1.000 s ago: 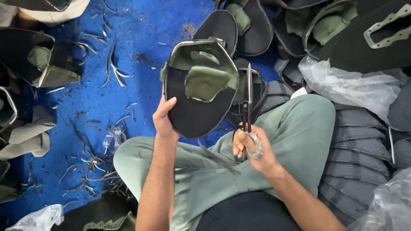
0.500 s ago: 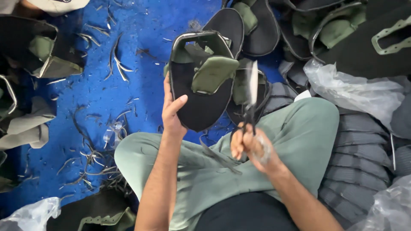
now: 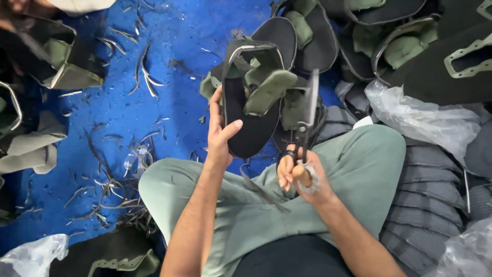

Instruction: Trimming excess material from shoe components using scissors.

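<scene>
Your left hand [image 3: 219, 134] clamps the black-and-olive shoe upper [image 3: 253, 105] upright for edge access, while your right hand [image 3: 300, 175], at 3 o'clock, grips scissors [image 3: 307, 115] blades-up beside it.

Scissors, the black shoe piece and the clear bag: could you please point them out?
scissors [image 3: 309, 105], head view, on the blades.
black shoe piece [image 3: 252, 134], head view, on its dark lower panel.
clear bag [image 3: 425, 120], head view, on its crumpled middle.
</scene>
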